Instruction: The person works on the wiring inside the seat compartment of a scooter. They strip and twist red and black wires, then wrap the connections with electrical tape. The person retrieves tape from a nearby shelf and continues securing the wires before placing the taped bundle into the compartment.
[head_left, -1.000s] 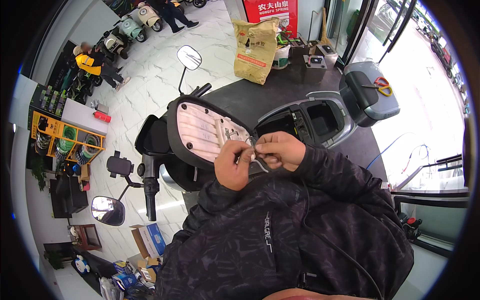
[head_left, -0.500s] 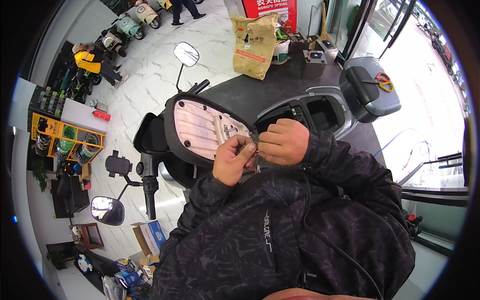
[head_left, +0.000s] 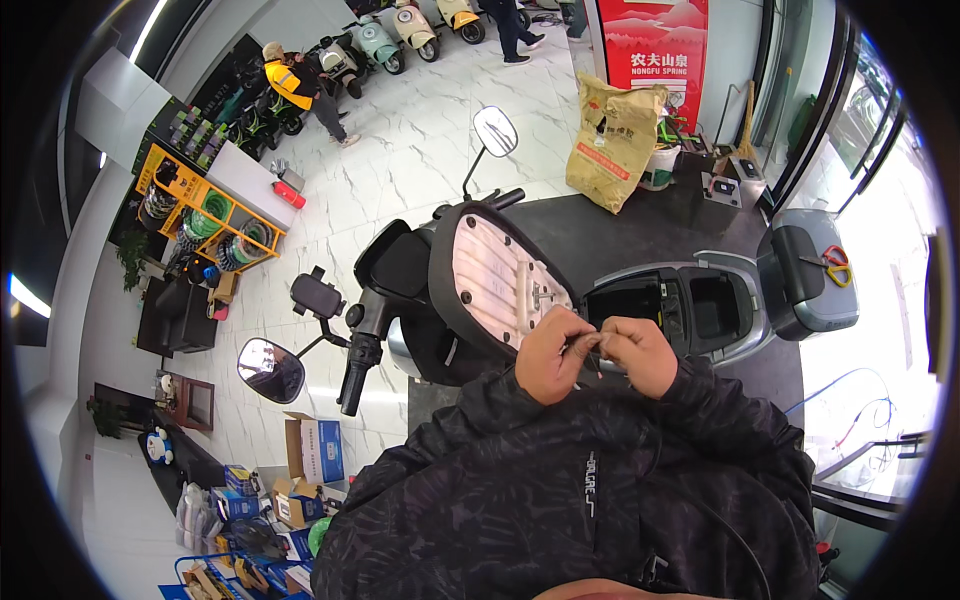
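Note:
My left hand [head_left: 552, 355] and my right hand [head_left: 640, 356] meet in front of my chest, fingertips pinched together. Between them is what looks like a thin wire [head_left: 599, 375], its reddish end showing just below the fingers; most of it is hidden. Right beyond the hands stands an electric scooter with its seat [head_left: 492, 268] tipped up, the pale underside with black rubber pads and a metal latch facing me. To the right of the seat, the open storage compartment [head_left: 718, 305] lies under the grey body rim.
Scissors [head_left: 835, 265] with red and yellow handles lie on the scooter's rear box [head_left: 812, 290]. Mirrors and a phone holder [head_left: 318, 295] stick out at left. A large paper sack [head_left: 612, 145] stands beyond. Cardboard boxes [head_left: 315, 450] sit lower left; a person in a yellow vest [head_left: 288, 85] stands far left.
My view has swung, so the scooter and room sit further right and lower. Both hands stay pinched together; the right hand has turned, its thumb now showing against the left fingertips.

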